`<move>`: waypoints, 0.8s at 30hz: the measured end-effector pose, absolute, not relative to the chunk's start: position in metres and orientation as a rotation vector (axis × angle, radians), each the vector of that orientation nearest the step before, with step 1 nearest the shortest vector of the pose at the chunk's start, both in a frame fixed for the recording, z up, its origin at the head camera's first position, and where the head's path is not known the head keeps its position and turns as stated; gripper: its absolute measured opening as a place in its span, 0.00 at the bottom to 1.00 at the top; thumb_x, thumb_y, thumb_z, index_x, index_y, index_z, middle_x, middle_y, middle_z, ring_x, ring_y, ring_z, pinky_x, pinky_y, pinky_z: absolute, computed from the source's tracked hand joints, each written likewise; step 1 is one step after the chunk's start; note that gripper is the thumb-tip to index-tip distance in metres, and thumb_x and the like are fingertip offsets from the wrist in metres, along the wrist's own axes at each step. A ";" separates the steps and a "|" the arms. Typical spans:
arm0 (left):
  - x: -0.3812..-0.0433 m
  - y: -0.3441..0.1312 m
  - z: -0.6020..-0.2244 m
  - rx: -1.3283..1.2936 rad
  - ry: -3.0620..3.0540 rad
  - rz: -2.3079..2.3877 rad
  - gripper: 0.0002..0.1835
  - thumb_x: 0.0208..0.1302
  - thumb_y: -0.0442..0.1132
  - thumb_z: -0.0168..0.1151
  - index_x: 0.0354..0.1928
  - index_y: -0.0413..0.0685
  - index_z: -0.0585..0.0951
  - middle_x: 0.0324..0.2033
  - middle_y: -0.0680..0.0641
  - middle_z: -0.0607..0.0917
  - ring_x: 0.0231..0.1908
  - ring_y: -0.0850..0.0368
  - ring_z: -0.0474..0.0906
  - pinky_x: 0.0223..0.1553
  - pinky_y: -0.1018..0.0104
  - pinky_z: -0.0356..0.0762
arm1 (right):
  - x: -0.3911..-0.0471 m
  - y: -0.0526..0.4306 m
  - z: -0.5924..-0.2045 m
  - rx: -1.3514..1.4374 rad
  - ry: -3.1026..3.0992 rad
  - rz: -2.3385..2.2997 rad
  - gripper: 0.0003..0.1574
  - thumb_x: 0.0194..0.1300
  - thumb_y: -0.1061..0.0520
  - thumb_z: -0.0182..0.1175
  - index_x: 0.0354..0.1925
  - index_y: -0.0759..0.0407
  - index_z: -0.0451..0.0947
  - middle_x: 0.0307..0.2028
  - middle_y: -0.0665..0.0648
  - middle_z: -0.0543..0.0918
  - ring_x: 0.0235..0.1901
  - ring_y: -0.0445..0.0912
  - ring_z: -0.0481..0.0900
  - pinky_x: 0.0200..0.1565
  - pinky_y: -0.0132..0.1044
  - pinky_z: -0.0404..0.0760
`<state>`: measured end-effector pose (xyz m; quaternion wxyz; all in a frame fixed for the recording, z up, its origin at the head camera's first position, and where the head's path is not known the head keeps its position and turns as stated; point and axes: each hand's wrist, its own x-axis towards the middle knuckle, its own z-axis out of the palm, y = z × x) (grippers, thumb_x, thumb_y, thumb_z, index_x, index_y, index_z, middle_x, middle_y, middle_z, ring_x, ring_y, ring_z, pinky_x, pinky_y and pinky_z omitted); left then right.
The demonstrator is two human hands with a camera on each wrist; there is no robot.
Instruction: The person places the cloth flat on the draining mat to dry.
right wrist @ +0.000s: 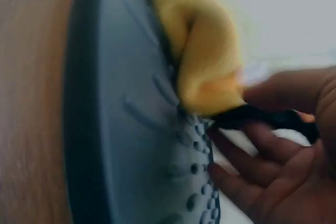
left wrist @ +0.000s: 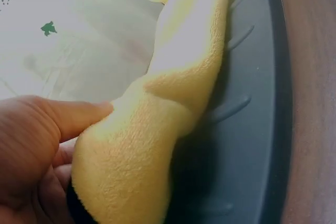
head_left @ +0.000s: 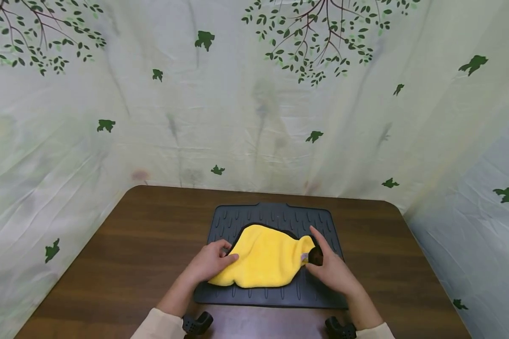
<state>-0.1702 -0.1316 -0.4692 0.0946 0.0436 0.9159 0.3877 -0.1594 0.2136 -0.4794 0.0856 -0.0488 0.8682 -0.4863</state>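
A yellow plush towel (head_left: 265, 256) with black edging lies crumpled on a dark grey ribbed mat (head_left: 275, 297). At the towel's left end, my left hand (head_left: 212, 261) grips the edge, thumb on the yellow side and fingers behind it; the left wrist view shows this hand (left wrist: 31, 150) close up. My right hand (head_left: 332, 268) holds the towel's right end by the black edge, near a small pale label (head_left: 304, 257). In the right wrist view, the thumb of that hand (right wrist: 283, 182) presses the yellow cloth (right wrist: 210, 61) while the fingers lie beneath the black edge.
The mat sits on a brown wooden table (head_left: 152, 235) with rounded back corners. Behind and beside the table hangs a pale curtain (head_left: 237, 117) printed with leaves and branches. Black wrist bands (head_left: 198, 323) show on both wrists.
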 end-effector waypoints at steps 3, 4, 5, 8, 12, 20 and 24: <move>-0.170 -0.131 -0.469 0.099 2.714 1.297 0.12 0.70 0.43 0.65 0.49 0.45 0.78 0.32 0.46 0.83 0.24 0.57 0.74 0.28 0.65 0.71 | -0.159 0.214 -0.476 -0.084 2.636 -1.553 0.56 0.70 0.64 0.62 0.81 0.31 0.45 0.38 0.63 0.78 0.19 0.42 0.74 0.24 0.33 0.75; -0.170 -0.132 -0.469 0.080 2.706 1.364 0.11 0.71 0.42 0.63 0.48 0.45 0.77 0.31 0.45 0.82 0.24 0.56 0.74 0.27 0.66 0.71 | -0.160 0.214 -0.475 -0.052 2.627 -1.651 0.54 0.71 0.65 0.60 0.81 0.33 0.46 0.34 0.63 0.76 0.20 0.42 0.76 0.26 0.33 0.77; -0.170 -0.132 -0.468 0.060 2.701 1.422 0.10 0.72 0.42 0.62 0.48 0.46 0.76 0.31 0.46 0.81 0.24 0.56 0.74 0.28 0.66 0.71 | -0.160 0.215 -0.474 -0.014 2.607 -1.760 0.52 0.72 0.66 0.58 0.81 0.35 0.47 0.35 0.63 0.76 0.22 0.43 0.79 0.28 0.32 0.80; -0.169 -0.134 -0.465 0.010 2.674 1.493 0.10 0.73 0.44 0.60 0.47 0.46 0.76 0.26 0.47 0.76 0.22 0.56 0.72 0.26 0.66 0.69 | -0.163 0.218 -0.475 0.053 2.594 -1.920 0.51 0.73 0.66 0.58 0.81 0.39 0.45 0.42 0.66 0.80 0.31 0.45 0.84 0.38 0.32 0.85; -0.165 -0.137 -0.468 0.059 2.641 1.352 0.12 0.73 0.47 0.62 0.41 0.46 0.79 0.23 0.50 0.75 0.22 0.57 0.70 0.25 0.67 0.67 | -0.164 0.217 -0.484 -0.025 2.683 -1.594 0.56 0.71 0.59 0.64 0.82 0.42 0.43 0.50 0.63 0.84 0.39 0.44 0.83 0.39 0.32 0.81; -0.160 -0.137 -0.468 0.068 2.586 1.419 0.08 0.77 0.43 0.56 0.45 0.47 0.74 0.20 0.50 0.69 0.19 0.56 0.68 0.23 0.67 0.64 | -0.161 0.212 -0.482 -0.189 2.868 -1.483 0.43 0.70 0.61 0.64 0.77 0.46 0.60 0.43 0.55 0.84 0.39 0.46 0.84 0.44 0.35 0.84; -0.160 -0.136 -0.463 0.051 2.539 1.448 0.10 0.78 0.45 0.55 0.51 0.46 0.73 0.22 0.49 0.69 0.20 0.55 0.67 0.24 0.67 0.63 | -0.162 0.210 -0.477 -0.132 2.759 -1.668 0.42 0.71 0.63 0.63 0.76 0.48 0.60 0.49 0.59 0.81 0.50 0.51 0.85 0.49 0.33 0.84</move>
